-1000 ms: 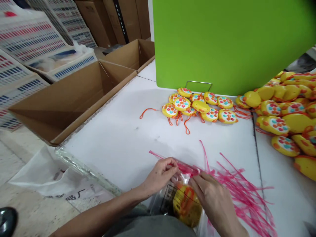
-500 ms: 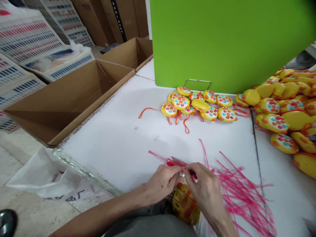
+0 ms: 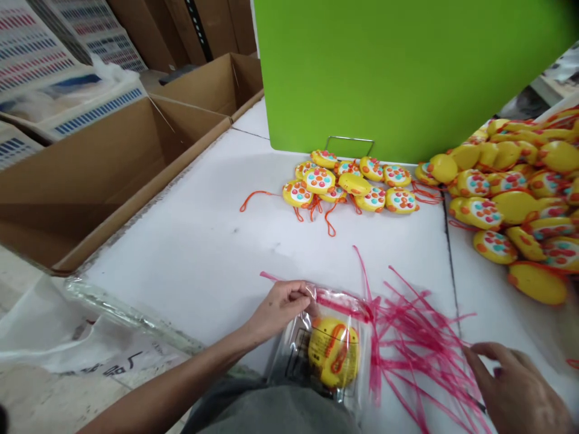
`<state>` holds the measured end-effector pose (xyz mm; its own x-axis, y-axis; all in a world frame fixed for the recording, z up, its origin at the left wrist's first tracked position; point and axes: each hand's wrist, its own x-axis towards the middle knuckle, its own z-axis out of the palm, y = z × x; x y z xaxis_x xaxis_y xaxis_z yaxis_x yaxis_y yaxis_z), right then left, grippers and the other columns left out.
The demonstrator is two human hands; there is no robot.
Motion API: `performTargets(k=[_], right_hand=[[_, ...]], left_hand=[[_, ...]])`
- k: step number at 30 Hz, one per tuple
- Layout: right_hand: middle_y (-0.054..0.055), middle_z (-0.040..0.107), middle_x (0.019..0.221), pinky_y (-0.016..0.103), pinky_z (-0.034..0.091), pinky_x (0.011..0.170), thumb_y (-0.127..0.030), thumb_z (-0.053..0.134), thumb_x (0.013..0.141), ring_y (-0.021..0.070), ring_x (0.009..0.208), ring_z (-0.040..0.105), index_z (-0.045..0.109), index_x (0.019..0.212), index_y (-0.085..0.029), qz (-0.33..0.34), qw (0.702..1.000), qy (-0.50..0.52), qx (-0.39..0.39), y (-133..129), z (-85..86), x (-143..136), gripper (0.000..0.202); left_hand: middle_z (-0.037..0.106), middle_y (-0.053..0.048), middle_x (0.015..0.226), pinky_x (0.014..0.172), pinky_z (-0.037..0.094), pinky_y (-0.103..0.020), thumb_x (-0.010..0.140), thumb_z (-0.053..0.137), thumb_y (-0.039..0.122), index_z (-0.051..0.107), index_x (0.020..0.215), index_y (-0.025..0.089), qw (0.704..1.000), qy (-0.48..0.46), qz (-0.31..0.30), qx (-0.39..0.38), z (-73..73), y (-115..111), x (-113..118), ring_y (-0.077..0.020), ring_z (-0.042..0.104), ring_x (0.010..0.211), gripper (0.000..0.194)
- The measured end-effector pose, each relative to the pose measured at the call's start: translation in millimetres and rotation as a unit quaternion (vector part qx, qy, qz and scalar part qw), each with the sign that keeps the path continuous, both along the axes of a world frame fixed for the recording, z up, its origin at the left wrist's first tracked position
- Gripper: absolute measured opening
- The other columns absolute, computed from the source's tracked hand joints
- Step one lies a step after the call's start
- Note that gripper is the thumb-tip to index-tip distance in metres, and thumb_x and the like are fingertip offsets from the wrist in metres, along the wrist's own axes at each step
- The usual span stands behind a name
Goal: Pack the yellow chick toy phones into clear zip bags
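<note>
A clear plastic bag with dark printed lines lies at the table's near edge, against my lap. Inside it is a yellow toy with an orange loop cord and printing over it. A pink band runs along the bag's top. My left hand pinches the upper left corner of the bag. Off to the right, my right hand hovers by the outer ends of a heap of thin pink strips. Its thumb and forefinger meet at the tips; what they hold, if anything, is unclear.
Several yellow toys with dotted white backs lie before an upright green board. A larger pile of them fills the right side. Open cardboard boxes stand along the left table edge, with plastic crates behind.
My right hand has left the bag and moved right, past the pink strips. My left hand has shifted slightly left and up, still on the bag, which now lies flatter. The view has shifted.
</note>
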<state>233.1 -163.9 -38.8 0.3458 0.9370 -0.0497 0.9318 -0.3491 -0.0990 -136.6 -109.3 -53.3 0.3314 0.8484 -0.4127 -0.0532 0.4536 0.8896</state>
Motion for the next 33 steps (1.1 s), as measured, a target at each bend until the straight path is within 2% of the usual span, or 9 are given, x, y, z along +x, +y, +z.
performTargets(k=[1,3,7,10,14,20,27,30,33], right_hand=[[0.008,0.066,0.091,0.038,0.046,0.057,-0.045,0.049,0.074,0.0249,0.064,0.062,0.062,0.082,-0.028,0.008,1.0,0.014,0.017,1,5.7,-17,0.023],[0.007,0.067,0.089,0.035,0.048,0.064,-0.04,0.05,0.075,0.0224,0.068,0.063,0.061,0.087,-0.025,0.029,0.991,0.12,0.045,8,15.5,-56,0.023],[0.007,0.071,0.082,0.032,0.05,0.066,-0.044,0.054,0.079,0.0235,0.075,0.066,0.066,0.093,-0.02,0.095,0.924,0.364,-0.066,31,15.8,-117,0.03],[0.008,0.072,0.081,0.035,0.05,0.068,-0.041,0.062,0.075,0.0247,0.075,0.066,0.068,0.091,-0.016,0.106,0.873,0.462,-0.118,46,3.1,-134,0.03],[0.004,0.068,0.071,0.031,0.048,0.063,-0.039,0.062,0.074,0.0205,0.069,0.063,0.063,0.076,-0.016,0.097,0.84,0.52,-0.124,49,-9.6,-134,0.023],[-0.002,0.052,0.061,0.024,0.037,0.052,-0.036,0.055,0.081,0.0126,0.057,0.049,0.056,0.072,-0.018,0.142,0.831,0.529,-0.096,37,-12.2,-124,0.02],[0.001,0.063,0.073,0.027,0.04,0.061,-0.026,0.046,0.084,0.0174,0.068,0.056,0.063,0.076,-0.019,0.175,0.85,0.486,-0.1,33,2.9,-130,0.02],[0.002,0.062,0.075,0.029,0.041,0.066,-0.02,0.041,0.083,0.0178,0.072,0.058,0.062,0.073,-0.02,0.209,0.858,0.458,-0.106,32,13.4,-141,0.023],[0.001,0.059,0.074,0.028,0.042,0.066,-0.013,0.037,0.079,0.016,0.07,0.058,0.058,0.065,-0.02,0.249,0.857,0.439,-0.102,35,19.9,-148,0.025]], left_hand=[[0.068,-0.005,0.073,0.064,0.048,-0.027,0.077,0.053,0.018,0.058,0.075,0.012,1.0,-0.005,0.004,-0.006,0.2,0,0,-0.015,0.064,0.066,0.008],[0.068,-0.005,0.074,0.065,0.048,-0.028,0.078,0.054,0.019,0.058,0.076,0.012,1.0,-0.014,0.01,-0.013,0.8,-1,1,-0.0153,0.064,0.067,0.008],[0.068,-0.006,0.077,0.068,0.048,-0.028,0.079,0.055,0.022,0.059,0.077,0.012,0.999,-0.038,0.005,-0.014,0.9,-3,0,-0.0158,0.064,0.072,0.011],[0.068,-0.005,0.079,0.068,0.048,-0.027,0.08,0.055,0.022,0.059,0.078,0.012,0.999,-0.049,-0.002,-0.003,0.4,-4,-2,-0.0145,0.063,0.071,0.01],[0.068,-0.004,0.079,0.069,0.048,-0.027,0.081,0.053,0.021,0.057,0.078,0.014,0.999,-0.036,-0.016,0.01,0.7,-4,-6,-0.0143,0.064,0.072,0.009],[0.063,0.002,0.063,0.061,0.045,-0.025,0.08,0.053,0.023,0.051,0.08,0.018,0.999,-0.027,0.021,-0.01,-0.6,-4,-10,-0.015,0.063,0.065,0.006],[0.06,0.001,0.063,0.06,0.047,-0.025,0.073,0.046,0.017,0.055,0.063,0.015,0.997,-0.03,0.064,-0.042,-3.2,-9,-12,-0.0147,0.062,0.063,0.013],[0.066,-0.003,0.068,0.061,0.047,-0.025,0.073,0.054,0.022,0.047,0.06,0.015,0.999,-0.019,0.042,-0.016,1.8,-14,-12,-0.0162,0.063,0.067,0.016],[0.067,-0.003,0.069,0.059,0.046,-0.024,0.067,0.059,0.015,0.037,0.059,0.018,0.998,0.001,0.054,-0.012,13.2,-17,-25,-0.0192,0.065,0.074,0.023]])
